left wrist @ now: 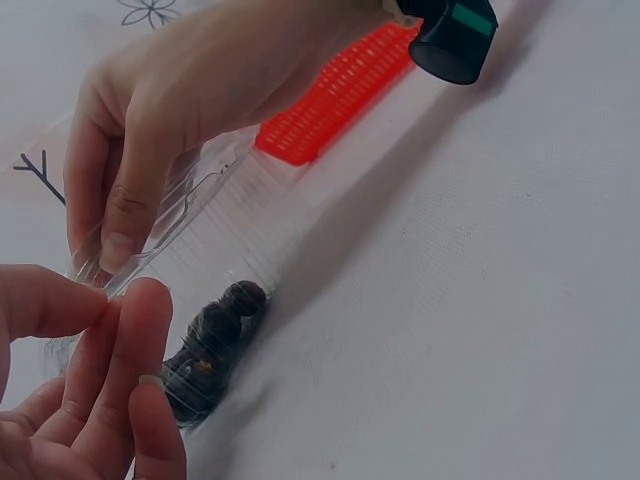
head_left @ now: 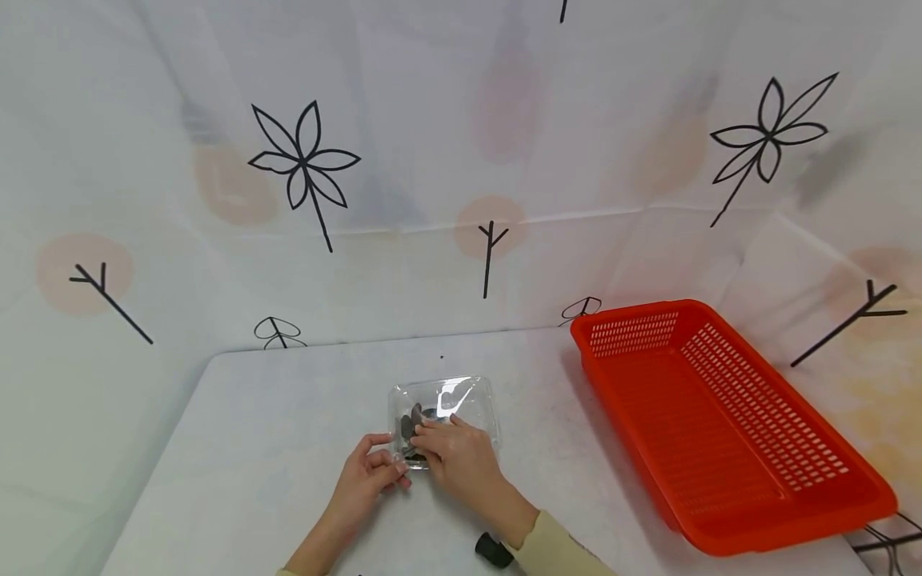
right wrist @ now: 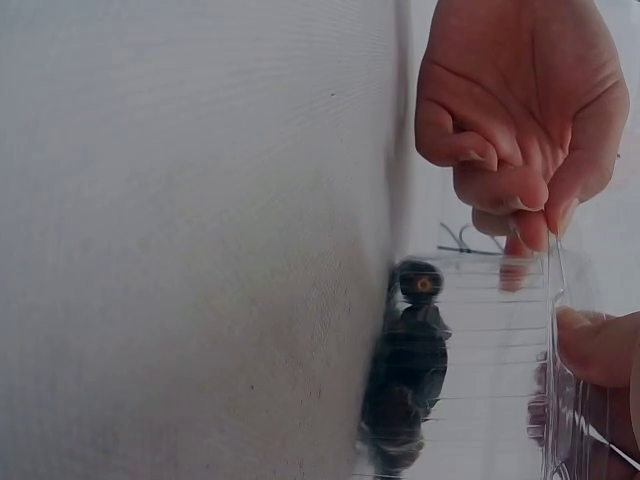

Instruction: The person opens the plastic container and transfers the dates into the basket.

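Note:
A clear plastic box with ribbed walls stands on the white table. Dark rounded pieces lie inside it, blurred by the plastic; one piece shows a yellowish centre. At the box's near left corner, my left hand pinches the rim between thumb and fingers. My right hand reaches over the near side, its thumb against the front edge and its fingers bent across the top. The right fingertips are partly hidden behind the plastic, and glare covers some of the box's top.
To the right, a large red plastic basket with perforated sides stands on the table. A black device sits at my right wrist. White cloth with drawn flowers and twigs hangs behind the table.

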Action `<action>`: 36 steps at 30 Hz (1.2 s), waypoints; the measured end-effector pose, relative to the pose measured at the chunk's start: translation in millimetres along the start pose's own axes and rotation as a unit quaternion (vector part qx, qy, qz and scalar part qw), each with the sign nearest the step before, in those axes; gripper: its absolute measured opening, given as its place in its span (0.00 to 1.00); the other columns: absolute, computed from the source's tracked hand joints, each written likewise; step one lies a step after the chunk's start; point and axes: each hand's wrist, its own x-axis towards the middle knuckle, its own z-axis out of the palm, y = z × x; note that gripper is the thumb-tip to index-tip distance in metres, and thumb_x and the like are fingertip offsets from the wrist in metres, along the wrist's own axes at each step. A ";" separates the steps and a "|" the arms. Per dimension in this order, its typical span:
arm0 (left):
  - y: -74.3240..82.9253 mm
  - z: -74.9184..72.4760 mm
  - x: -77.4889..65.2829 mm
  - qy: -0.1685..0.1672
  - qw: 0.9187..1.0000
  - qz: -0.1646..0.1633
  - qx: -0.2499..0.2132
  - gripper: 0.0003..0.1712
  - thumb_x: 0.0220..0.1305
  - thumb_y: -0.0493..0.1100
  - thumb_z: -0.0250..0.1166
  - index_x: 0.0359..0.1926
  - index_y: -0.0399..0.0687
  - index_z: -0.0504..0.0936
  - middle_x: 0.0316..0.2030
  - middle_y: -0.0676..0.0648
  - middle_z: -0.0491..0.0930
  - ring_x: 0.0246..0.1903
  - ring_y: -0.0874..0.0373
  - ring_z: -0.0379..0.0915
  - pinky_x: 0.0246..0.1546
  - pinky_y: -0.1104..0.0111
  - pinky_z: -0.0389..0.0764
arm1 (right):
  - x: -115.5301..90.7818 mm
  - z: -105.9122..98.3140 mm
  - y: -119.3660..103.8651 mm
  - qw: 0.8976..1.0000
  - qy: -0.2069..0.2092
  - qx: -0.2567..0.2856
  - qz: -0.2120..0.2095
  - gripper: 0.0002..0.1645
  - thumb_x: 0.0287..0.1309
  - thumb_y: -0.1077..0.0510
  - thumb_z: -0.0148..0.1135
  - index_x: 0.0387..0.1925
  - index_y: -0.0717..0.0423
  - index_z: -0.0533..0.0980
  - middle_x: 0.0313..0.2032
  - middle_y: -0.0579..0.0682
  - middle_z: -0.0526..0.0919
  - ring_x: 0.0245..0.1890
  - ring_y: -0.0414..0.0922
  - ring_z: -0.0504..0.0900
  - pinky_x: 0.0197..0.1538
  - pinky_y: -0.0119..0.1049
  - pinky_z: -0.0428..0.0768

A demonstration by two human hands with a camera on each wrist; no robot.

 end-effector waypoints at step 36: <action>-0.5 2.0 -1.5 0.005 0.999 -0.006 -0.042 0.29 0.63 0.27 0.58 0.64 0.35 0.61 0.31 0.44 0.82 0.32 0.51 0.85 0.37 0.67 0.81 | 15.1 -10.8 -0.4 0.993 -0.014 0.049 0.105 0.07 0.49 0.59 0.77 0.33 0.47 0.90 0.30 0.41 0.88 0.23 0.36 0.83 0.25 0.28 0.74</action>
